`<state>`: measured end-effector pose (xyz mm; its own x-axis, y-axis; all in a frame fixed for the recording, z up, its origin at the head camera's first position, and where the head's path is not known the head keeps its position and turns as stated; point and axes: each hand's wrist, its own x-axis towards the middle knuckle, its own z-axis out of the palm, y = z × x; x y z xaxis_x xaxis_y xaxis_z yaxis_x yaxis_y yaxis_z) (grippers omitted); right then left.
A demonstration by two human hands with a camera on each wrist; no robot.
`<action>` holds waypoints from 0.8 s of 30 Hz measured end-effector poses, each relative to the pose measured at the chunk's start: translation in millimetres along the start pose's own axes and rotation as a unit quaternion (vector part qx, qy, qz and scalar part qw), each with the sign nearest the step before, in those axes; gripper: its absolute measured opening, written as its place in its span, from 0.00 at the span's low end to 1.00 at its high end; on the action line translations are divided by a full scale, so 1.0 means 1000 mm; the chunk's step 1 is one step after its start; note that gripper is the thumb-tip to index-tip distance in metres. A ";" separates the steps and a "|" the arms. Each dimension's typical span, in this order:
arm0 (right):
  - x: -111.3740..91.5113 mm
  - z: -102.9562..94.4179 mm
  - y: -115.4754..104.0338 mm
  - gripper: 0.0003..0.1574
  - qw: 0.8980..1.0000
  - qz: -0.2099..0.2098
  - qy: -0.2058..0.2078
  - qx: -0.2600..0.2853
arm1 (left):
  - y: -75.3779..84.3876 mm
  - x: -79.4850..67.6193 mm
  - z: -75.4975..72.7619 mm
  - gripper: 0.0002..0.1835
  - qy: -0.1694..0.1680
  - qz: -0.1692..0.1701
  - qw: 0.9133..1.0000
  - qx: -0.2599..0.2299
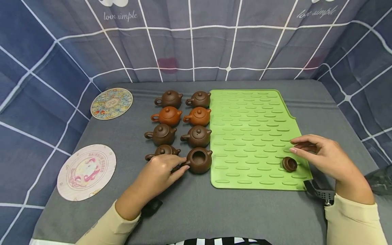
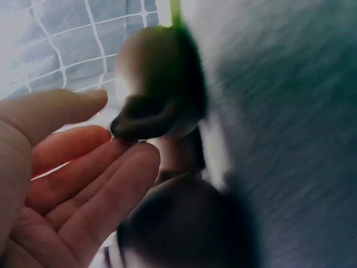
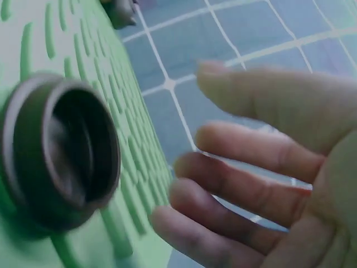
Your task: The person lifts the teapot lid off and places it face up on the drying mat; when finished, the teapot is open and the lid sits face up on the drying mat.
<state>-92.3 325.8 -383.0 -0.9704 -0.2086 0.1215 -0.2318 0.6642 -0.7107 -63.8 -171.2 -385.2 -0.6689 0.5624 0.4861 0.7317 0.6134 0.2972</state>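
A dark brown teapot (image 1: 202, 167) without its lid stands nearest me, beside the mat's left edge. My left hand (image 1: 163, 170) is at its handle; in the left wrist view the thumb (image 2: 83, 106) and fingers stand apart around the handle (image 2: 148, 127). Whether a fingertip touches it I cannot tell. On the green mat (image 1: 245, 143) lies a brown teapot lid (image 1: 289, 164), tipped so its hollow underside shows. Just right of that lid hovers my right hand (image 1: 324, 156), fingers loosely extended and holding nothing. In the right wrist view, a gap separates the fingers from the lid (image 3: 78, 151).
Several lidded teapots stand in two columns left of the mat, including an orange-brown one (image 1: 199, 116) and a dark one (image 1: 162, 134). One (image 1: 163, 150) is partly behind my left hand. A round pink mat (image 1: 67, 173) and a patterned round mat (image 1: 111, 103) lie farther left.
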 end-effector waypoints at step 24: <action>0.112 0.106 -0.134 0.15 0.953 -0.291 -0.077 -0.039 | -0.044 0.071 -0.013 0.18 -0.115 -0.277 0.949 -0.095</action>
<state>-162.3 137.3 -347.5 -0.6564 -0.6563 0.3720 -0.7375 0.4546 -0.4994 -141.6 -165.3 -353.3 -0.9530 0.3019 0.0262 0.2548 0.7515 0.6085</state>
